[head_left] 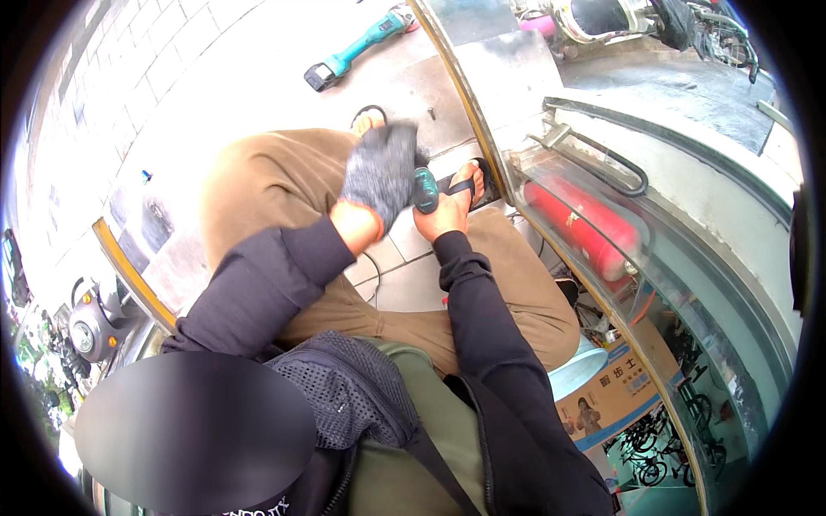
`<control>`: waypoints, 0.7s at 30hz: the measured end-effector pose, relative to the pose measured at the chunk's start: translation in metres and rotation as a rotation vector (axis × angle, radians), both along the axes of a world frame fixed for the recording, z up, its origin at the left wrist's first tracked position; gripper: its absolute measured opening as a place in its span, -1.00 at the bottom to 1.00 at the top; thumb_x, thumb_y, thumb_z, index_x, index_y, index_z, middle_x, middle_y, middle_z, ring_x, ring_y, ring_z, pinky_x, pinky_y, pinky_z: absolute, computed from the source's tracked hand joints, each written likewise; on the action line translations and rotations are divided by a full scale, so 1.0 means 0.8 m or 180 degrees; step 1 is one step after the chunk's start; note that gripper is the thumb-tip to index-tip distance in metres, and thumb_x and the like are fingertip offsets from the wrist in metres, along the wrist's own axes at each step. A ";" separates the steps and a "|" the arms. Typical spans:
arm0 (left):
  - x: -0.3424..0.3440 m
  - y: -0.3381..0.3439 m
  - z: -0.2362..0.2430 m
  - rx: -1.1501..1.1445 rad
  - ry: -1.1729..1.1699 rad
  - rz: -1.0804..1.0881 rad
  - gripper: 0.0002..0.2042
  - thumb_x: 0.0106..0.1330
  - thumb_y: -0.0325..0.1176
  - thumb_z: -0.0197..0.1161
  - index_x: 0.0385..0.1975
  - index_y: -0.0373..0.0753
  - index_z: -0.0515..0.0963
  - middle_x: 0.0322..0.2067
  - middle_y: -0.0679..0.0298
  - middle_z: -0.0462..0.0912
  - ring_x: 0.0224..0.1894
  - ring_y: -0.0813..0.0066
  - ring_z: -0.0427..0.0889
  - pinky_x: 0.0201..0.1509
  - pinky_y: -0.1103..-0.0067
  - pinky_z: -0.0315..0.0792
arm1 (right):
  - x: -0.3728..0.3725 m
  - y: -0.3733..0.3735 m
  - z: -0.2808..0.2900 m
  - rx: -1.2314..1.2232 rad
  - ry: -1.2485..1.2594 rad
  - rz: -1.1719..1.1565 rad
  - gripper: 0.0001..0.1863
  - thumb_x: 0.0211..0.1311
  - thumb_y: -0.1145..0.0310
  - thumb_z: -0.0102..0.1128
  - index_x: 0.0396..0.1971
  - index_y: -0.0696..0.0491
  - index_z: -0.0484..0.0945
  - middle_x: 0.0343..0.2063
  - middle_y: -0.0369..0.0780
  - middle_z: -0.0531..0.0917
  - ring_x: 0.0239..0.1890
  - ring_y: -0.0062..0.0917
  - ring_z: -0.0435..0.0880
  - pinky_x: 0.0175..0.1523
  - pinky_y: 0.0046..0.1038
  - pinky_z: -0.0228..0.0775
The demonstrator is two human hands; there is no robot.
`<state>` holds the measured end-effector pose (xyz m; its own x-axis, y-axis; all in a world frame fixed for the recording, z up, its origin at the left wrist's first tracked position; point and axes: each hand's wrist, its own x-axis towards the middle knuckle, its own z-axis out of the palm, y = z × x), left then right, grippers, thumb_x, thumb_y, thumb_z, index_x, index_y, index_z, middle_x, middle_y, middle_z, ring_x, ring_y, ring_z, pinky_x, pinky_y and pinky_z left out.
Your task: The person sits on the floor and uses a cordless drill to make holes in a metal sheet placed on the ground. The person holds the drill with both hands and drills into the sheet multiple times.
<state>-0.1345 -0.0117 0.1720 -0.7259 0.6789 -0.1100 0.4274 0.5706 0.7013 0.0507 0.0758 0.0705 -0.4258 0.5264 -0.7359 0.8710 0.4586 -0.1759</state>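
My right hand, bare, is closed around a teal and black power tool. I see the tool nearly end-on from above, so its front part is hidden. My left hand, in a grey knit glove with an orange cuff, is right beside the tool at its left. Motion smears the glove, and its fingers are turned down out of sight, so whether they grip anything is not shown. Both hands are over the gap between my knees, above my sandalled feet. A small bolt-like piece lies on the floor beyond them.
A teal cordless angle grinder lies on the floor ahead. Glass panels with a yellowish metal edge stand close at my right, near a red fire extinguisher, a cardboard box and a pale blue stool. A scooter is at far left.
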 end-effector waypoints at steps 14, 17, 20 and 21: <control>0.128 -0.036 -0.043 -0.1271 -0.2529 -0.0223 -0.68 0.50 -0.17 0.13 -0.03 -0.32 0.58 -0.28 -0.15 0.76 -0.13 -0.19 0.76 0.03 0.19 0.59 | 0.000 0.049 0.022 -0.0282 -0.0068 0.0692 -0.60 0.11 0.07 0.41 -0.19 0.06 0.72 -0.24 0.08 0.79 -0.07 0.08 0.78 0.07 0.03 0.61; 0.122 -0.035 0.018 -0.1978 -0.2601 -0.1389 -0.61 0.47 -0.08 0.08 -0.01 -0.28 0.62 -0.16 -0.12 0.79 -0.03 -0.16 0.77 0.16 0.10 0.54 | -0.009 0.051 0.022 -0.0335 -0.0075 0.0599 -0.61 0.12 0.09 0.35 -0.19 0.08 0.76 -0.17 0.10 0.79 -0.01 0.07 0.76 0.14 0.00 0.60; 0.115 -0.040 0.064 -0.2437 -0.2355 -0.2317 -0.58 0.46 -0.07 0.02 0.08 -0.20 0.64 0.06 0.01 0.77 0.15 -0.13 0.73 0.18 -0.60 0.08 | -0.003 0.055 0.023 -0.0395 -0.0056 0.0410 -0.59 0.14 0.06 0.34 -0.17 0.08 0.75 -0.15 0.08 0.79 0.02 0.07 0.75 0.18 -0.02 0.59; 0.113 -0.043 0.074 -0.2511 -0.2237 -0.2515 -0.58 0.46 -0.08 0.02 0.09 -0.18 0.64 0.09 0.04 0.77 0.18 -0.11 0.72 0.17 -0.67 -0.02 | -0.001 0.055 0.026 -0.0398 -0.0059 0.0370 -0.58 0.14 0.06 0.34 -0.16 0.08 0.75 -0.14 0.08 0.79 0.03 0.06 0.75 0.19 -0.03 0.58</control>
<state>-0.0443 -0.0460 0.2314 0.2078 0.4711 -0.8573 0.5155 0.6921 0.5052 0.0501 0.1196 0.0913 -0.4644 0.3781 -0.8009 0.8169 0.5321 -0.2224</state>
